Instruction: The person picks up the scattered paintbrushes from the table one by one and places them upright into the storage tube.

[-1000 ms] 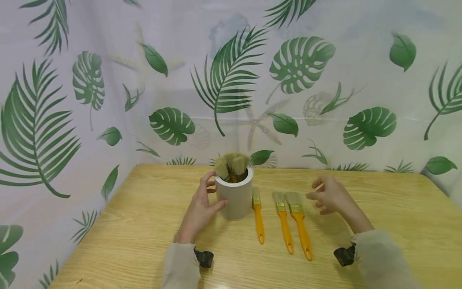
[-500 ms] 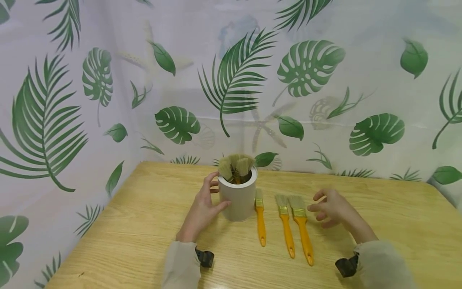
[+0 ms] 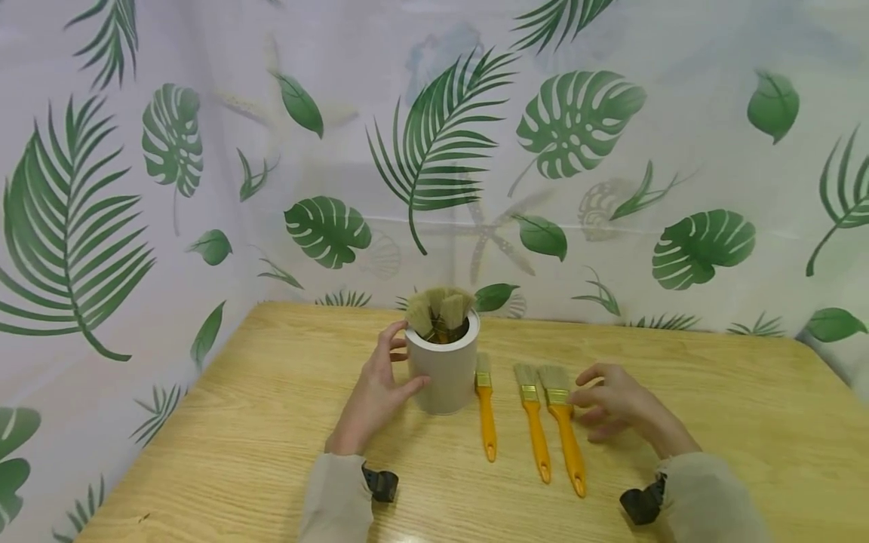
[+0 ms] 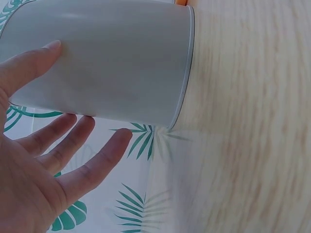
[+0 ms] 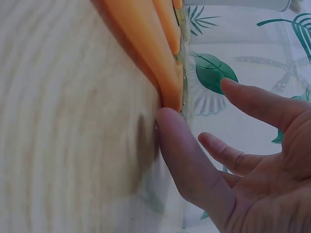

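Note:
A white-grey cylindrical pot [image 3: 444, 381] stands upright on the table, holding several paintbrushes [image 3: 456, 308] with their bristles up. My left hand [image 3: 370, 396] is at its left side, thumb laid against the front wall. In the left wrist view, the fingers [image 4: 104, 167] stretch fairly straight along the pot's side, spread apart. Three orange-handled paintbrushes lie right of the pot: a narrow brush [image 3: 486, 415], a middle brush [image 3: 535, 430] and a wide brush [image 3: 569, 445]. Beside the wide brush, my right hand [image 3: 621, 403] holds nothing; one fingertip [image 5: 170, 119] is right at its handle.
The wooden table [image 3: 258, 422] extends on both sides of the pot and brushes. Behind it hangs a white cloth [image 3: 448, 151] printed with green leaves, close to the table's back edge.
My right hand has moved left and slightly toward me, up to the wide brush. The left hand stays at the pot. The head view has shifted slightly.

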The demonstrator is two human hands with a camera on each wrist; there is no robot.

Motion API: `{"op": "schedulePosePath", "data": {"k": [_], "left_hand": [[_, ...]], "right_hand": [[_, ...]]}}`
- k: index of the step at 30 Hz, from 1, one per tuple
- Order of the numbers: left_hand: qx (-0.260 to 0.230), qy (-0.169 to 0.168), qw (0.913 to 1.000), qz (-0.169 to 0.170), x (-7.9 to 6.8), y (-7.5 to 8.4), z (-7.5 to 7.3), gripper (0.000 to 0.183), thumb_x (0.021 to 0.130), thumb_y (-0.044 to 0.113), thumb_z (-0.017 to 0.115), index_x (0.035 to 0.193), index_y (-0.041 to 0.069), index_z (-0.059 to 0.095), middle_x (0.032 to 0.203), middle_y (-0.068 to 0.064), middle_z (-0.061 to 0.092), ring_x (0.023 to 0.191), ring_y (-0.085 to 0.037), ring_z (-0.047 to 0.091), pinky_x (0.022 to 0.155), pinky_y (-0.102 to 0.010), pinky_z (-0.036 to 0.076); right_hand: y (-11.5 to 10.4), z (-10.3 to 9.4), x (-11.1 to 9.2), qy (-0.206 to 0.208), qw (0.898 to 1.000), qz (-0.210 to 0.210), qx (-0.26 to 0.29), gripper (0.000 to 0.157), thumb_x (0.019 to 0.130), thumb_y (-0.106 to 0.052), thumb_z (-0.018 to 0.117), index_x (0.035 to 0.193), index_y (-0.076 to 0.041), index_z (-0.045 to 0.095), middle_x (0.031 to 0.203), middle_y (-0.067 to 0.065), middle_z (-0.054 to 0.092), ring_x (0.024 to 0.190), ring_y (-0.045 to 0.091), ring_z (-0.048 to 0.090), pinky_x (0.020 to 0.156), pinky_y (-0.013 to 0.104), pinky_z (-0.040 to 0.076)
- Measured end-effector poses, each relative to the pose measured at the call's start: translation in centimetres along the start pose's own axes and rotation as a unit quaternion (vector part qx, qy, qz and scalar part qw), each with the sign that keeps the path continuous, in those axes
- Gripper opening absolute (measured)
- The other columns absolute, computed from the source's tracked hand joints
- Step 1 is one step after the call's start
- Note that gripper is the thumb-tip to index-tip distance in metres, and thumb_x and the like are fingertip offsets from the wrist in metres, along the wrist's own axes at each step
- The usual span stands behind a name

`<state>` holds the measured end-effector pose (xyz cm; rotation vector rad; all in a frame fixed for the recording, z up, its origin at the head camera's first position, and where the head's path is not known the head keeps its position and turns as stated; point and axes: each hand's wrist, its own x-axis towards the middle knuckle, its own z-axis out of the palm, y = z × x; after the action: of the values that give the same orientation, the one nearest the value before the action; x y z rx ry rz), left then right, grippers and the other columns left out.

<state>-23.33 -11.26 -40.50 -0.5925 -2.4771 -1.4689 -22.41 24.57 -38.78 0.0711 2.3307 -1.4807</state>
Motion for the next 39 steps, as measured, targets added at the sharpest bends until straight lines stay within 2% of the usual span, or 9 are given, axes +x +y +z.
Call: {"op": "schedulePosePath", "data": {"k": [8, 12, 16, 24, 31, 39], "left_hand": [[0.0, 0.0, 1.0, 0.001, 0.0, 0.2, 0.1, 0.08, 0.089, 0.001, 0.077, 0.151, 0.014, 0.027, 0.141, -0.025, 0.049, 0.122, -0.044, 0.056, 0.097, -0.062, 0.048], [0.0, 0.003, 1.0, 0.003, -0.1, 0.2, 0.1, 0.08, 0.089, 0.001, 0.077, 0.15, 0.014, 0.027, 0.143, -0.023, 0.048, 0.123, -0.043, 0.055, 0.099, -0.063, 0.046], [0.0, 0.005, 1.0, -0.002, -0.1, 0.2, 0.1, 0.08, 0.089, 0.0, 0.077, 0.15, 0.016, 0.027, 0.141, -0.023, 0.05, 0.124, -0.043, 0.054, 0.099, -0.063, 0.046], [0.0, 0.001, 1.0, -0.002, 0.0, 0.3, 0.3, 0.08, 0.089, -0.002, 0.076, 0.15, 0.015, 0.027, 0.141, -0.024, 0.05, 0.125, -0.043, 0.054, 0.099, -0.063, 0.046], [-0.002, 0.002, 1.0, 0.0, 0.0, 0.3, 0.2, 0.081, 0.088, -0.003, 0.077, 0.149, 0.013, 0.027, 0.145, -0.024, 0.047, 0.124, -0.044, 0.054, 0.098, -0.062, 0.048], [-0.005, 0.003, 1.0, -0.001, 0.1, 0.3, 0.1, 0.081, 0.088, -0.002, 0.077, 0.149, 0.014, 0.027, 0.146, -0.024, 0.046, 0.122, -0.045, 0.055, 0.097, -0.062, 0.048]], "right_hand": [[0.3, 0.5, 0.0, -0.018, 1.0, 0.011, 0.017, 0.064, 0.091, -0.005, 0.069, 0.136, 0.015, 0.027, 0.105, 0.023, 0.059, 0.079, 0.022, 0.068, 0.063, 0.042, 0.062], [0.6, 0.9, -0.2, -0.022, 1.0, 0.002, 0.02, 0.068, 0.089, -0.002, 0.069, 0.137, 0.016, 0.024, 0.107, 0.026, 0.058, 0.084, 0.024, 0.067, 0.064, 0.042, 0.062], [0.8, 1.6, -0.3, -0.018, 1.0, -0.001, 0.005, 0.07, 0.087, 0.001, 0.072, 0.136, 0.016, 0.025, 0.109, 0.026, 0.055, 0.087, 0.025, 0.063, 0.063, 0.04, 0.062], [0.8, 2.7, -0.5, 0.017, 0.998, -0.006, -0.064, 0.073, 0.078, 0.005, 0.078, 0.133, 0.019, 0.032, 0.098, 0.019, 0.049, 0.064, 0.019, 0.052, 0.054, 0.034, 0.059], [0.4, 2.6, -0.5, 0.031, 0.997, -0.017, -0.071, 0.069, 0.077, 0.009, 0.077, 0.131, 0.017, 0.035, 0.095, 0.018, 0.051, 0.057, 0.018, 0.054, 0.051, 0.031, 0.056], [0.2, 2.2, -0.5, 0.026, 0.998, -0.01, -0.048, 0.071, 0.077, 0.012, 0.077, 0.133, 0.014, 0.034, 0.095, 0.017, 0.052, 0.061, 0.018, 0.056, 0.051, 0.029, 0.057]]}}
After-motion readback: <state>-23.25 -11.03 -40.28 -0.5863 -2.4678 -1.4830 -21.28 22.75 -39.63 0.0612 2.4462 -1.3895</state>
